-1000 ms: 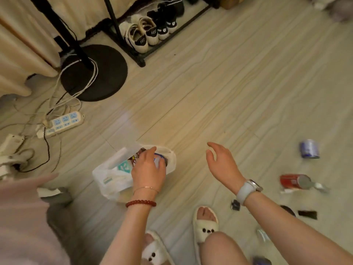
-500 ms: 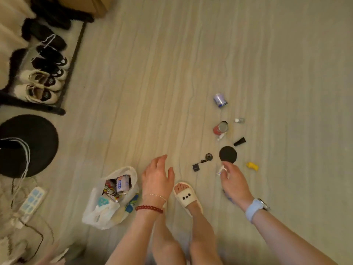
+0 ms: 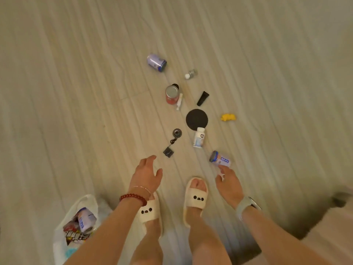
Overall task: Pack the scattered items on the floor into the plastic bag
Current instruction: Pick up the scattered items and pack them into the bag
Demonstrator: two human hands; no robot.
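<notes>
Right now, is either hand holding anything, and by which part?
Left hand: nothing, fingers spread over the floor. Right hand: fingertips reach the small blue-capped bottle at its bottom end; whether that is a real grip cannot be told.

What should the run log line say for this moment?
stage: picking up | right hand: fingertips at small bottle on floor | left hand: open, holding nothing | plastic bag: on floor, partly filled

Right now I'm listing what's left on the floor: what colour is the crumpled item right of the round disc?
Yellow, seen in the head view.
</notes>
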